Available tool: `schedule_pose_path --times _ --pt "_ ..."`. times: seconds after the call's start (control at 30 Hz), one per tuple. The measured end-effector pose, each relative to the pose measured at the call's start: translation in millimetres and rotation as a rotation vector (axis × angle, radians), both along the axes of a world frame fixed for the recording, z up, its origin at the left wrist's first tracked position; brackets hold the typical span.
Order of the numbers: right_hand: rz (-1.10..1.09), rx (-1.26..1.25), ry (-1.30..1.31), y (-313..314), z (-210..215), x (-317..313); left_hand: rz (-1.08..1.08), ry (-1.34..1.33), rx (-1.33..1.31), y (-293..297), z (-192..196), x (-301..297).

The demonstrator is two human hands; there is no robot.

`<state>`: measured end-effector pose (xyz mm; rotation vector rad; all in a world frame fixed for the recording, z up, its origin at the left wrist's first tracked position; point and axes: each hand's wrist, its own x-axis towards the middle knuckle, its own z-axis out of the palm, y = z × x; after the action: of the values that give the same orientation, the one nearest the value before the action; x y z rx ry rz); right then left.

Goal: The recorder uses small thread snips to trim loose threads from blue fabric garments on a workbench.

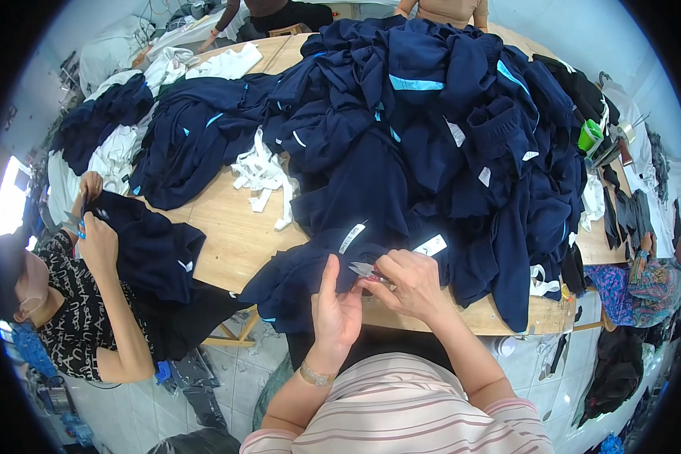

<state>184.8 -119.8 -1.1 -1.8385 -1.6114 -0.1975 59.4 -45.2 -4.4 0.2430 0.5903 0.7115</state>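
Nearest me, at six o'clock, my left hand (336, 306) stands palm-in with its fingers (328, 274) straight and loosely spread, pressed flat against the soft navy-blue knit garment (295, 284) that droops over the near edge of the pale wooden worktop (234, 238). It grips nothing; it only steadies the cloth. Just beside it, toward three o'clock, my right hand (412, 284) is curled tight around a small pair of metal thread snips with a red grip (365, 271), the pointed blades aimed at nine o'clock and meeting the fabric between my two hands. Two white rectangular sewn-in labels (431, 245) lie on the garment just past my knuckles.

Farther out, toward twelve o'clock, a big rumpled heap of dark navy garments with light-blue stripes (431, 121) covers most of the worktop. At eleven o'clock a tangle of white fabric strips (261, 174) lies on bare wood.

At nine o'clock another person in a black patterned top (72, 321) holds a dark garment (147, 253) with both hands. Far off at two o'clock sits a green plastic cup (589, 136).
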Motion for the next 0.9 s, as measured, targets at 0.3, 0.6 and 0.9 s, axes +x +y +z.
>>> schedule_pose_path --times 0.3,0.6,0.9 --pt "-0.002 -0.003 -0.011 1.8 0.9 1.0 0.022 0.012 0.009 -0.6 -0.5 1.3" --pt "-0.007 0.004 -0.03 -2.0 -5.1 1.1 -0.055 -0.07 -0.088 7.0 4.5 0.4" --pt "-0.001 -0.007 -0.078 0.0 -4.2 -1.1 -0.048 -0.067 -0.135 6.7 3.6 0.0"
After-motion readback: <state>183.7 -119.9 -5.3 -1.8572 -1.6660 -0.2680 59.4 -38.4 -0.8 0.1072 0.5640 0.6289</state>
